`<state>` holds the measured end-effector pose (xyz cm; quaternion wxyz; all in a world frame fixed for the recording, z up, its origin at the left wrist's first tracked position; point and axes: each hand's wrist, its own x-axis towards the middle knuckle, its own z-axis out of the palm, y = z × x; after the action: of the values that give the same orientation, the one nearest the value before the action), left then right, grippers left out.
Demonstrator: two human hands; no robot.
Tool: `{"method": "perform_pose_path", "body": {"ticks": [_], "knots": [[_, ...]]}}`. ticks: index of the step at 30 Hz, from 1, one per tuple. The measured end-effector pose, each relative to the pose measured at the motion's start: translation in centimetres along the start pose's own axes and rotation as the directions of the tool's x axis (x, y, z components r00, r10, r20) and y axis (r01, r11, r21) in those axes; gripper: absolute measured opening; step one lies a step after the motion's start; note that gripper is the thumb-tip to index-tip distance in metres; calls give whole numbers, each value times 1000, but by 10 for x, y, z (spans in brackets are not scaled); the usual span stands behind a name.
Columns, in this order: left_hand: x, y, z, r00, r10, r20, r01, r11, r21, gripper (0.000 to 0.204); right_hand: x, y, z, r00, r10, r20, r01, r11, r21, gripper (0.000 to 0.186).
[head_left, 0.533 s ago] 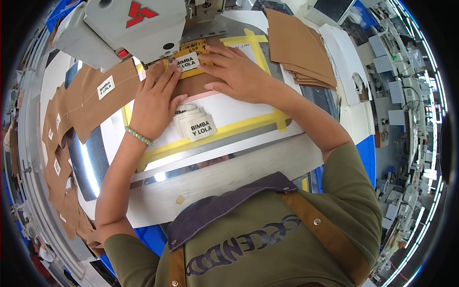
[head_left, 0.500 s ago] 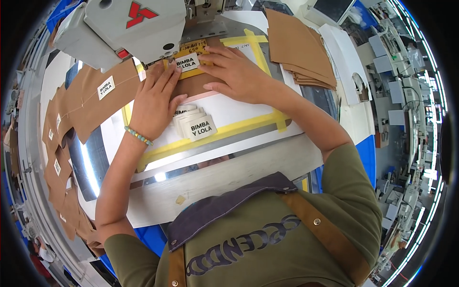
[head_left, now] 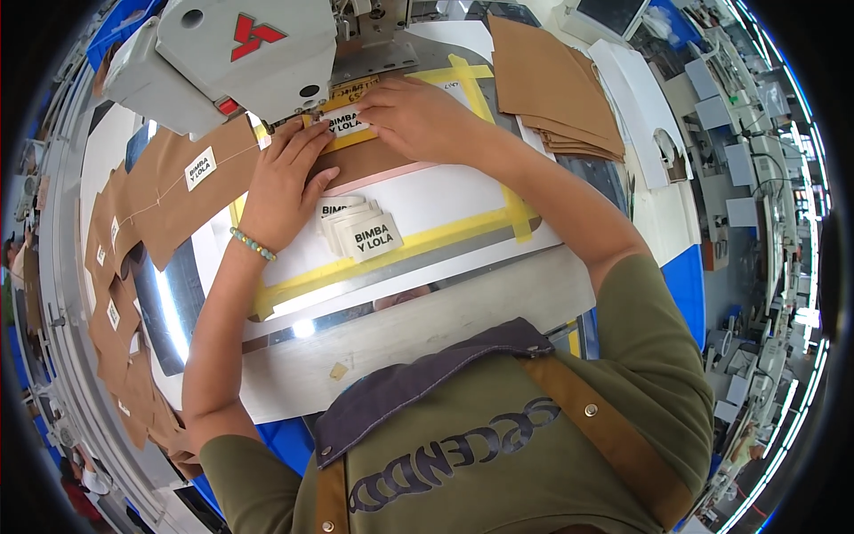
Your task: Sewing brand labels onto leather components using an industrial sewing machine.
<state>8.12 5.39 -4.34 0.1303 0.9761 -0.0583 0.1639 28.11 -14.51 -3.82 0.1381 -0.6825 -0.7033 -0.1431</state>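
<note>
A white label (head_left: 345,121) with dark print lies within a yellow frame-shaped template (head_left: 358,139), on top of a brown fabric piece (head_left: 369,162) under the sewing machine head (head_left: 245,62). My left hand (head_left: 289,182) rests flat at the left side of the template, fingers stretched out and their tips by the label's left edge. At the label's right end, the bent fingers of my right hand (head_left: 418,120) are drawn together on it; the fingertips are partly hidden. Just below the fabric, several loose white labels (head_left: 374,236) are piled on a white sheet edged with yellow tape (head_left: 347,271).
To the left, a string of brown pieces (head_left: 169,191) bearing white labels trails off the table. Several brown pieces (head_left: 543,80) are stacked at the back right, beside a white board (head_left: 633,116). A grey-white table edge (head_left: 427,334) runs along my front.
My right hand has gone from spread fingers to fingers drawn together at the label's right end. My left hand stays in nearly the same place.
</note>
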Motion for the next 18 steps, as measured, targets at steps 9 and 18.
{"method": "perform_pose_path", "body": {"ticks": [9, 18], "knots": [[-10, 2, -22, 1000, -26, -13, 26, 999, -34, 45, -1, 5, 10, 994, -92, -55, 99, 985, 144, 32], [-42, 140, -116, 730, 520, -443, -596, 802, -39, 51, 13, 0, 2, 989, -51, 137, 31, 989, 144, 48]]}}
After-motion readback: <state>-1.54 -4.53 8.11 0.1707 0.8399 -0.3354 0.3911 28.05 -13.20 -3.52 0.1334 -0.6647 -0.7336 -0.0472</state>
